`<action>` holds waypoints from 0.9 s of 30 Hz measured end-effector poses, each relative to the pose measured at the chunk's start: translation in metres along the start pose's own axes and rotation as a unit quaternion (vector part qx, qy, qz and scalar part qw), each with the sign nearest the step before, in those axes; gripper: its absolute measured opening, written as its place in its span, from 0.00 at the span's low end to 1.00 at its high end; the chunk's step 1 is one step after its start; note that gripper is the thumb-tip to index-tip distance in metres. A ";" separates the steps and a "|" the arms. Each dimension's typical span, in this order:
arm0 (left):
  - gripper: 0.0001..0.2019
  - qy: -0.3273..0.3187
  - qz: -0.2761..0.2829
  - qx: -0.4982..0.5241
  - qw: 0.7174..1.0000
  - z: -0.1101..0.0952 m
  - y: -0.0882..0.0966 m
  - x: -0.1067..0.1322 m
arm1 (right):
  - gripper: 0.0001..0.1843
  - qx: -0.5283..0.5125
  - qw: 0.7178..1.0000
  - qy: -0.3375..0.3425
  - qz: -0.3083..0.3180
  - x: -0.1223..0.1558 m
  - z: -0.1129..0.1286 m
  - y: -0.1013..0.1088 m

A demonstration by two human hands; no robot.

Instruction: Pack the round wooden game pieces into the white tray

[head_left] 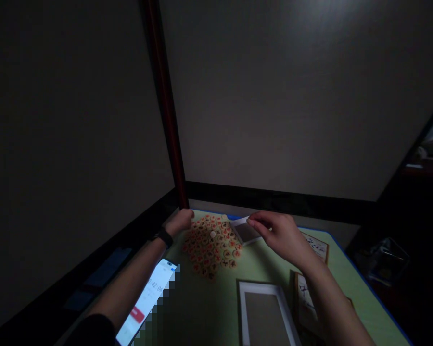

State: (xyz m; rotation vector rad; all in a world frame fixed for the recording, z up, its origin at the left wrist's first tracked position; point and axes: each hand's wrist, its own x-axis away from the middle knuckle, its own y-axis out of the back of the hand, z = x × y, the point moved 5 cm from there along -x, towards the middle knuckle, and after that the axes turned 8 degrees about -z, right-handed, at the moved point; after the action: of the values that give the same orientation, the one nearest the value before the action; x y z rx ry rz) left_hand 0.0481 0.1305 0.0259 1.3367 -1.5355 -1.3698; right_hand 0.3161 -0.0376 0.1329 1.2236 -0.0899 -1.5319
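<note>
Rectangular white-walled, brown-floored tray (264,315): front right of pile of round pale discs (216,251) with red and black characters. Second white-walled tray (244,233): right of pile. Left hand (181,220): pile's far-left edge, fingers curled. Right hand (279,229): right of pile, fingertips pinched narrow. Whether either holds disc: cannot tell.

And here I am, facing a dim corner: a grey wall (75,96) on my left, another grey wall (274,110) straight ahead, a dark reddish post (164,91) leaning between them in my view! High up, a pale glow (324,9) lands on the far wall; along its foot runs a black band (281,199). Below me, a pale green tabletop (350,274) with blue edging (233,217). Over right, deep shadow and a dark reddish shelf (431,166).
</note>
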 end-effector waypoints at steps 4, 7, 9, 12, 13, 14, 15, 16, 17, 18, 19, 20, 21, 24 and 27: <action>0.08 -0.108 0.005 -0.013 0.994 -0.044 -0.006 0.013 | 0.12 0.001 1.000 -0.002 0.007 0.000 -0.001 -0.001; 0.06 -0.173 0.009 -0.012 0.985 -0.073 -0.014 0.025 | 0.12 0.006 1.000 -0.004 0.014 0.000 -0.001 -0.002; 0.07 -0.192 0.008 -0.016 0.981 -0.082 -0.018 0.030 | 0.11 0.010 1.000 -0.004 0.017 0.000 0.001 -0.002; 0.09 -0.196 0.005 -0.025 0.980 -0.086 -0.020 0.033 | 0.11 0.011 1.000 -0.001 0.017 0.000 0.003 -0.002; 0.09 -0.194 0.004 -0.027 0.981 -0.086 -0.019 0.033 | 0.11 0.011 1.000 0.001 0.016 0.000 0.004 -0.001; 0.10 -0.193 0.003 -0.030 0.981 -0.085 -0.018 0.033 | 0.11 0.010 1.000 0.002 0.015 0.000 0.004 -0.001; 0.10 -0.192 0.003 -0.032 0.981 -0.085 -0.018 0.033 | 0.11 0.008 1.000 0.003 0.014 0.000 0.004 -0.001; 0.11 -0.192 0.003 -0.033 0.981 -0.085 -0.017 0.033 | 0.11 0.007 1.000 0.004 0.014 0.000 0.004 -0.001; 0.11 -0.193 0.003 -0.035 0.981 -0.085 -0.016 0.033 | 0.11 0.006 1.000 0.005 0.014 0.000 0.003 -0.002; 0.10 -0.193 0.002 -0.036 0.981 -0.085 -0.016 0.033 | 0.11 0.006 1.000 0.005 0.013 -0.001 0.003 -0.002; 0.10 -0.193 0.002 -0.037 0.980 -0.085 -0.016 0.034 | 0.11 0.006 1.000 0.006 0.012 -0.001 0.003 -0.002; 0.10 -0.193 0.000 -0.038 0.980 -0.085 -0.016 0.034 | 0.11 0.006 1.000 0.006 0.012 -0.001 0.003 -0.002; 0.10 -0.193 -0.002 -0.039 0.980 -0.085 -0.016 0.036 | 0.11 0.007 1.000 0.007 0.012 0.000 0.003 -0.003; 0.12 -0.197 -0.011 -0.039 0.980 -0.083 -0.018 0.040 | 0.11 0.007 1.000 0.011 0.015 0.000 0.003 -0.004; 0.12 -0.202 -0.011 -0.019 0.979 -0.082 -0.017 0.045 | 0.11 0.003 1.000 0.012 0.017 0.000 0.003 -0.004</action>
State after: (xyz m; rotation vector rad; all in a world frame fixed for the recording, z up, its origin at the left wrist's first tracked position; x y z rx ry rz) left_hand 0.1178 0.0659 0.0214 1.0989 -1.7461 -1.7564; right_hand 0.3112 -0.0376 0.1312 1.2398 -0.0979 -1.4883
